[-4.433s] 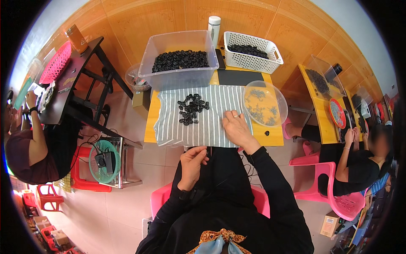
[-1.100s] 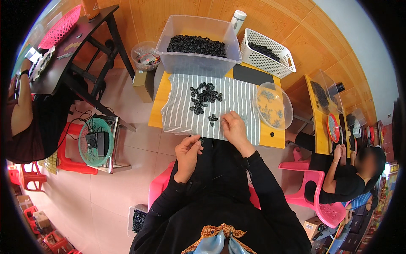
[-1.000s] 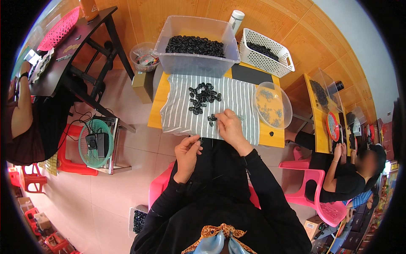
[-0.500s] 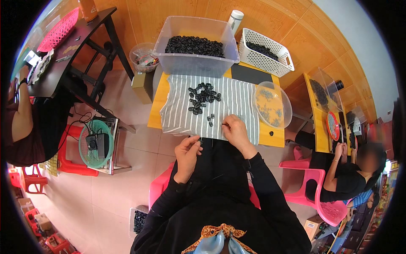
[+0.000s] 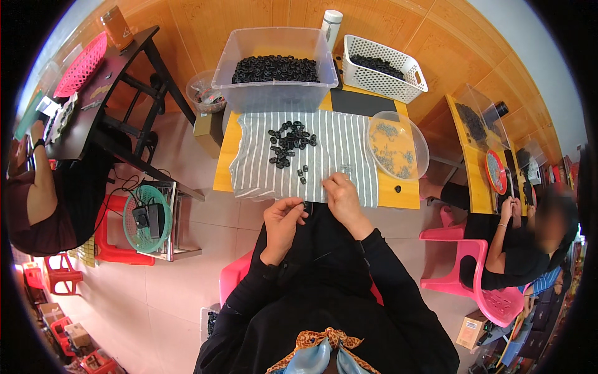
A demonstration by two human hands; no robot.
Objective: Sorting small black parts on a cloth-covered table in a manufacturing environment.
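Three small black oval pieces [image 5: 303, 181] are set apart from the black pile [image 5: 291, 142] on grey-and-white striped cloth [image 5: 255, 156]; many are left in the clear plastic bin [image 5: 268, 100]. A small dark item [image 5: 306, 208] seems pinched by the left hand [image 5: 282, 228]; whether the right hand [image 5: 342, 197] is closed cannot be told.

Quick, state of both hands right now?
Left hand: pinched closed, seemingly on a small black piece.
Right hand: fingers curled over the grey-and-white striped cloth; cannot tell whether it holds anything.
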